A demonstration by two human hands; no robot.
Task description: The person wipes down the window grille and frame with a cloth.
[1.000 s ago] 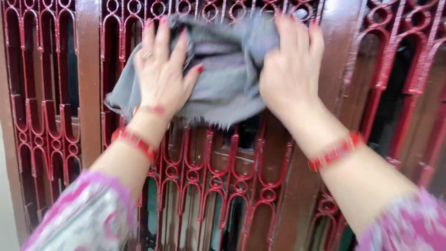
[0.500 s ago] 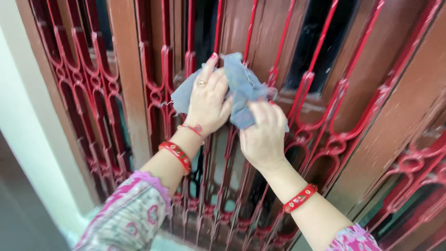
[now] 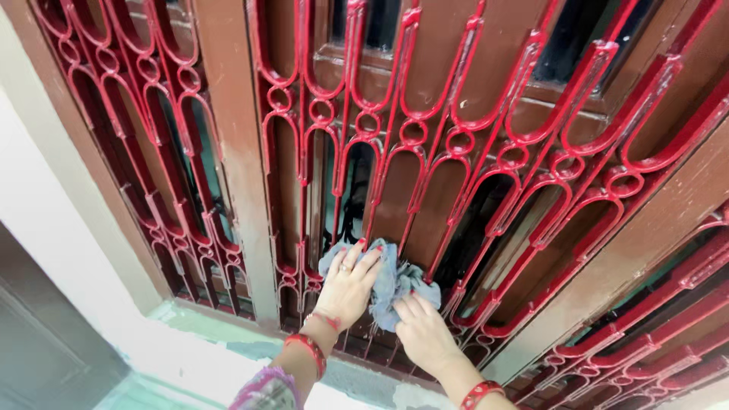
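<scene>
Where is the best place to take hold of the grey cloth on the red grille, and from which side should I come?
Probably grip the bunched middle of the cloth, between the left hand and right hand, coming from the front, the room side. The cloth lies pressed against the grille, so its back is shut off by bars. The bunched folds stand out toward you and give something to pinch.
</scene>
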